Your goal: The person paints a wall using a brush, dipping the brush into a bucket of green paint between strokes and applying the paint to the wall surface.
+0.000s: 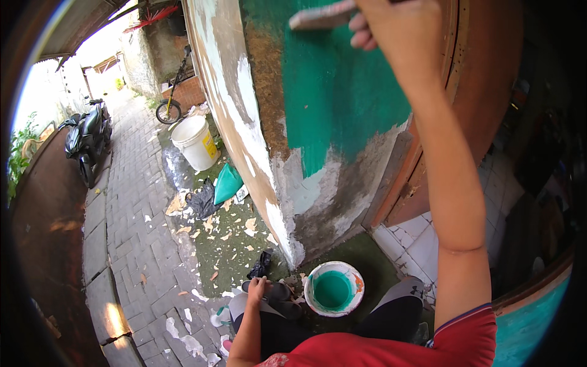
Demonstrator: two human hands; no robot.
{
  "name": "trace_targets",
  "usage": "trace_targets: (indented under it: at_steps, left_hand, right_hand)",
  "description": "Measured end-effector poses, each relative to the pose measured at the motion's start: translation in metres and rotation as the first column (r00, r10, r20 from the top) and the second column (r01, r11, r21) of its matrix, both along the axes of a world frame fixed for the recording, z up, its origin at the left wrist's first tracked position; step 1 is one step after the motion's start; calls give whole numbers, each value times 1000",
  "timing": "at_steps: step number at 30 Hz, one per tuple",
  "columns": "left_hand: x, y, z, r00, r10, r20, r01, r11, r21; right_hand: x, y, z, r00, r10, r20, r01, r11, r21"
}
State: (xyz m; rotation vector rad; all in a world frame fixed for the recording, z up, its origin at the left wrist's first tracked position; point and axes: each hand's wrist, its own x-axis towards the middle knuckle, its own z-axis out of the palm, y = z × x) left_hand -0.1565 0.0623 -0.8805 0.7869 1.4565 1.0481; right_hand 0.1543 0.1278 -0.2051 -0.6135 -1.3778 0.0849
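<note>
High up against the wall, my right hand [400,27] is closed round a paintbrush [324,16], its bristle end lying at the green-painted part of the wall [354,85]. Below that, the wall shows rough grey and brown patches. My left hand [257,290] rests low by my knee with its fingers closed; whether anything is in them is too small to tell. Dark footwear [282,292] is just beside it. Between my legs stands a round white bucket [358,286] with green paint [333,290] inside.
Paint flakes [211,226] litter the mossy ground. A white pail [195,144], a green bag [228,185] and a black plastic bag [202,200] stand along the wall. Farther off are a scooter [88,137] and a small bicycle [170,110]. A wooden door frame [419,177] borders the wall's right.
</note>
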Motion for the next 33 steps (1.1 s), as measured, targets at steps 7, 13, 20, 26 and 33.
trace_targets:
  at_steps: [7,13,20,26,33]
  left_hand:
    - [-4,-2,4,999,-25,-19,25,1000,-16]
    - [6,-8,9,998,59,23,-59,998,16]
    - [-1,-7,2,999,45,-15,-45,998,40]
    - [5,-3,3,999,33,-8,-33,999,2]
    - [-11,-4,-2,1000,-25,1,25,1000,1]
  right_hand:
    - [-11,18,-12,998,54,45,-68,909,412]
    - [-19,16,-122,934,-248,256,78,843,532]
    - [-8,-32,-254,850,-206,485,147,977,156]
    - [-1,-35,-242,883,-33,468,66,996,-55]
    - [-33,-10,-84,956,135,260,-92,981,-171]
